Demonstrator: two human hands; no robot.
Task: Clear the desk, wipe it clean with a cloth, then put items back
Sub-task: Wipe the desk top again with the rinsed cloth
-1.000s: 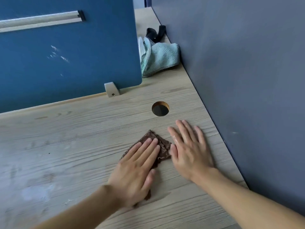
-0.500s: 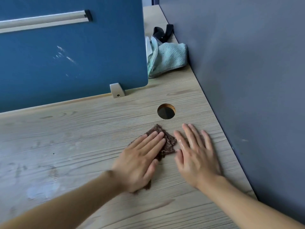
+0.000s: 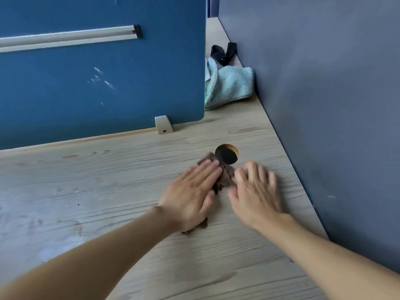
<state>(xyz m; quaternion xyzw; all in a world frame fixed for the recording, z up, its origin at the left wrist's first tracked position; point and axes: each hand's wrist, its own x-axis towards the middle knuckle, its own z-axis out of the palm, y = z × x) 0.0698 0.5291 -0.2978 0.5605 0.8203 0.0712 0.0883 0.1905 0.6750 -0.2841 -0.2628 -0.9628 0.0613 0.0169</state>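
Hole [image 3: 227, 156] by cloth [image 3: 226, 179]; towel [image 3: 231, 85] behind.

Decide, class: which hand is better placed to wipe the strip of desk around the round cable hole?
Probably the left hand. It lies flat on the brown cloth, whose far corner already reaches the cable hole. The right hand rests open beside the cloth, mostly on bare desk.
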